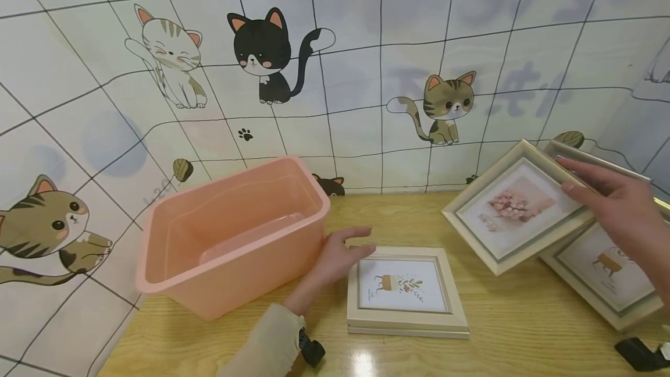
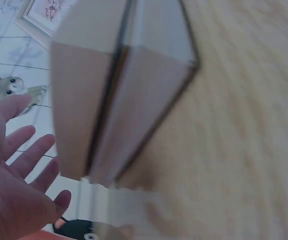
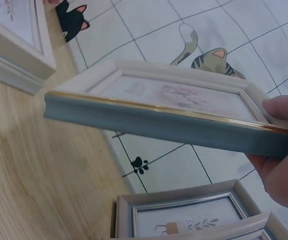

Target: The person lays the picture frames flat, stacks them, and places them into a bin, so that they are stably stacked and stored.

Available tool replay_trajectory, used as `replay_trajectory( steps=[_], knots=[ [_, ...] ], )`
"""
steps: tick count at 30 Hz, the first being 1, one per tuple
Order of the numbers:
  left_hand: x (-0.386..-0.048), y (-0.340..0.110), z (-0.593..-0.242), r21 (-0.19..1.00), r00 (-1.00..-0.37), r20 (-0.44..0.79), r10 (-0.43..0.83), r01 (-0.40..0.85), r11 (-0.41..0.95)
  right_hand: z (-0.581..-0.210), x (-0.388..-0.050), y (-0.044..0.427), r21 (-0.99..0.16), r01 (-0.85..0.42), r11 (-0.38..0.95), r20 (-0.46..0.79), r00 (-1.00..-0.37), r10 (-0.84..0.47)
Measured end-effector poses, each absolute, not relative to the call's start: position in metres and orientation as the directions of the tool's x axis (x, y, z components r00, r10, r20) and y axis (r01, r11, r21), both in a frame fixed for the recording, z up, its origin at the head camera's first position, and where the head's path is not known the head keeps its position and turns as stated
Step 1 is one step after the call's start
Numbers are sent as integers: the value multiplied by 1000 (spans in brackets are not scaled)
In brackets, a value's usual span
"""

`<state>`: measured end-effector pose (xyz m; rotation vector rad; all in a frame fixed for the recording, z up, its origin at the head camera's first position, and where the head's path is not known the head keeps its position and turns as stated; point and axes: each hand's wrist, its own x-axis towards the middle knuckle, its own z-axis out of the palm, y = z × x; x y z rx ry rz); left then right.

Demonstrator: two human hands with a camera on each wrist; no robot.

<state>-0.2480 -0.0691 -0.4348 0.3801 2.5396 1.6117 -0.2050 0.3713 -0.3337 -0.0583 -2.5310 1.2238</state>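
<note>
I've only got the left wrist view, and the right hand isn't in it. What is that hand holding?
Observer: The right hand grips the pink-blossom frame by its edge, as the head view shows.
Operator: Thanks. I see only the sides of the stack beside the left hand. What picture faces up on it?
Observer: A potted plant, with the pot on thin legs.
</note>
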Motion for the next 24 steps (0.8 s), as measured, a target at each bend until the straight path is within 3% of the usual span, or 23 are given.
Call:
replay_trajectory(
  steps=[3, 8, 10, 14, 24],
  knots=[
    [-245, -68, -424, 900, -946, 93, 309, 212, 381, -330, -201, 369, -836, -131, 533, 257, -952, 168],
    [-238, -62, -405, 870, -884, 239, 402, 379, 315, -330, -195, 362, -948, -246, 200, 258, -966, 32],
    [-234, -58, -398, 863, -857, 278, 433, 421, 279, -334, -194, 356, -960, -276, 47, 274, -961, -42],
    [-227, -50, -384, 848, -802, 346, 486, 490, 204, -340, -191, 341, -957, -265, -121, 282, -946, -159],
    [-212, -38, -356, 788, -677, 445, 587, 607, 104, -350, -181, 298, -970, -241, -35, 242, -932, -271]
  ],
)
